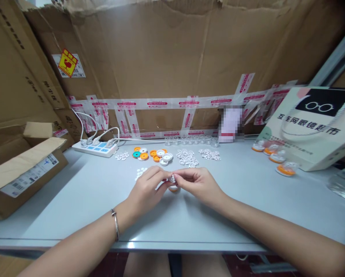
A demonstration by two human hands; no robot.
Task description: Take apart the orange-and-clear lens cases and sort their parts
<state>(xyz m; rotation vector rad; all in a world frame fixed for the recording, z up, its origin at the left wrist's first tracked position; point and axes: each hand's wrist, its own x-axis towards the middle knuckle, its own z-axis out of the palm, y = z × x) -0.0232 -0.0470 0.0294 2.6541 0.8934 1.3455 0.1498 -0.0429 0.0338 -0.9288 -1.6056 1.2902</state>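
Note:
My left hand (151, 186) and my right hand (200, 184) meet over the middle of the table, fingertips pinched from both sides on a small white plastic part (173, 178). Its exact shape is partly covered by the fingers. Just below it, an orange and white round base (173, 189) rests on the table, partly hidden by the left fingers. Small white discs (140, 173) lie beyond the left hand. White openwork plastic pieces (186, 157) are heaped past the fingertips, with a second group of patterned white pieces (209, 154) to their right.
Orange, white and teal round caps (144, 156) lie behind the hands, near a power strip (96, 147). Clear domes (191, 140) line the back. Orange-based assembled pieces (286, 169) stand before a paper bag (314, 127) at right. An open carton (25, 169) sits at left.

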